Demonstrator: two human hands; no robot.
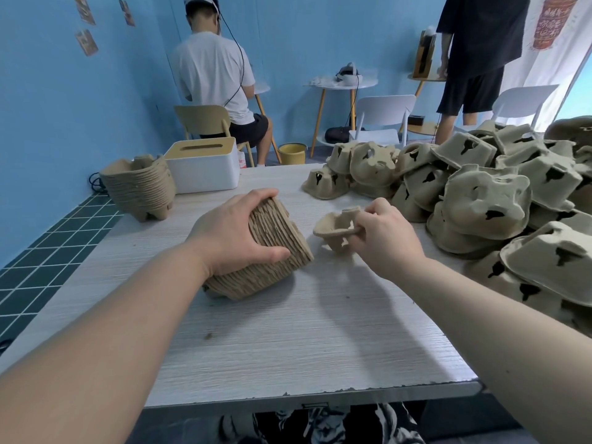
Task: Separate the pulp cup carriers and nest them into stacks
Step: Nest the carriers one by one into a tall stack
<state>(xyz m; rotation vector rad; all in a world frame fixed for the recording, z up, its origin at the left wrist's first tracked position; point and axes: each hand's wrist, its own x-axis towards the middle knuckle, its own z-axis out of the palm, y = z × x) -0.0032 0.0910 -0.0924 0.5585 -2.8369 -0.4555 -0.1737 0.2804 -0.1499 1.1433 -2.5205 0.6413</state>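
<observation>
Nearest, the left hand grips a tilted nested stack on the bench; just right of that stack, the right hand pinches one carrier by its rim. Light, stiff pulp probably crushes easily, so rims suit.

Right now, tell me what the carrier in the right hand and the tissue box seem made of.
Carrier: moulded paper pulp, it seems; matte tan, fibrous, rough edges. Tissue box: probably smooth white plastic body, with a pale wood-look lid, possibly bamboo.

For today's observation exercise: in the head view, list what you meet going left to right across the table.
Finished nested stack → tissue box → left hand gripping tilted stack → single carrier held by right hand → loose carrier pile.
</observation>
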